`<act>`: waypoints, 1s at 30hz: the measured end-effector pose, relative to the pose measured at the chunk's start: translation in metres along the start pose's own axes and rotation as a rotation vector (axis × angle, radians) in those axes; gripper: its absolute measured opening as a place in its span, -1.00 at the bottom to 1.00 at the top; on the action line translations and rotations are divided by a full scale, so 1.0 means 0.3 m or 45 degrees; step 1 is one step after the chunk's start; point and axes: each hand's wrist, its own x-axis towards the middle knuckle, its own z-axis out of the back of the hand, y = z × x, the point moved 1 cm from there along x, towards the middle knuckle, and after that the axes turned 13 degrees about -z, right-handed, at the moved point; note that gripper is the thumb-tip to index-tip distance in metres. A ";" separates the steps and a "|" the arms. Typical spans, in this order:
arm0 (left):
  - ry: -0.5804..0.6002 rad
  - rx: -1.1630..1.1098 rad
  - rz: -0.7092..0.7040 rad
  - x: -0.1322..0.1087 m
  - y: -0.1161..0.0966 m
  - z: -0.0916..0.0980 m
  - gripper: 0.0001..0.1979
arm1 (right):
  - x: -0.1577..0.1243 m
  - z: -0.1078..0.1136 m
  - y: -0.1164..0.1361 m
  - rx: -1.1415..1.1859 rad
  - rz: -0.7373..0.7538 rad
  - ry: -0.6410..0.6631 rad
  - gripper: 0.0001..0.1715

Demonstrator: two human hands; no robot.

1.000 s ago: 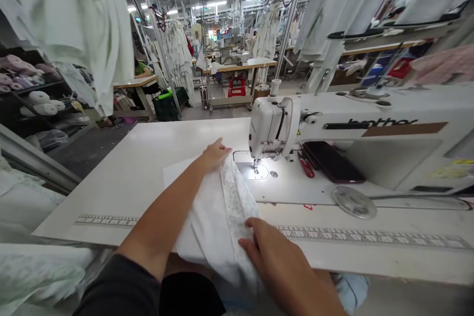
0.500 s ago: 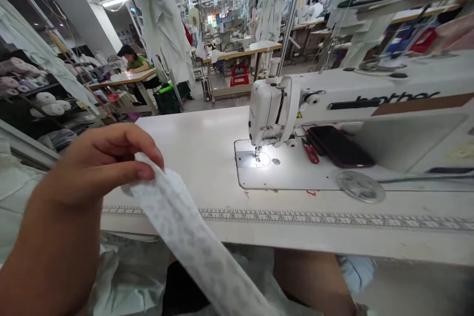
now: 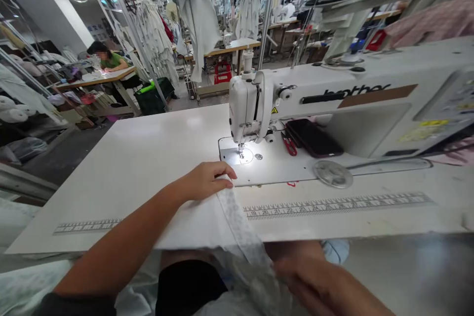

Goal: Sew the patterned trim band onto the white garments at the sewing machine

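Fabric, white with a pale print [image 3: 240,222], lying across the front edge of the white sewing table [image 3: 129,158] and hanging down toward the lap, its upper end just short of the needle plate [image 3: 231,156]. Left hand [image 3: 205,181] on top of the fabric near that edge, fingers [image 3: 222,173] curled and close together, pressing down, with no clear pinch, so the grip impossible to tell. Right hand [image 3: 318,286] below the table edge, blurred, fingers [image 3: 292,276] among the hanging folds, whether gripping or only touching impossible to tell. Ahead, a white Brother sewing machine [image 3: 248,108], its presser foot [image 3: 241,150] over the lit needle plate. To the right of the plate, red-handled thread snips [image 3: 289,144] beside a dark red phone [image 3: 313,137], then a round metal disc [image 3: 332,174]. Measuring scale [image 3: 333,205] along the tabletop's front. Far off, a co-worker in a green top [image 3: 113,61] at another table.
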 end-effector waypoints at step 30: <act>-0.231 -0.729 0.143 0.011 0.037 -0.016 -0.76 | 0.309 -0.008 0.165 0.821 -0.148 0.061 -0.69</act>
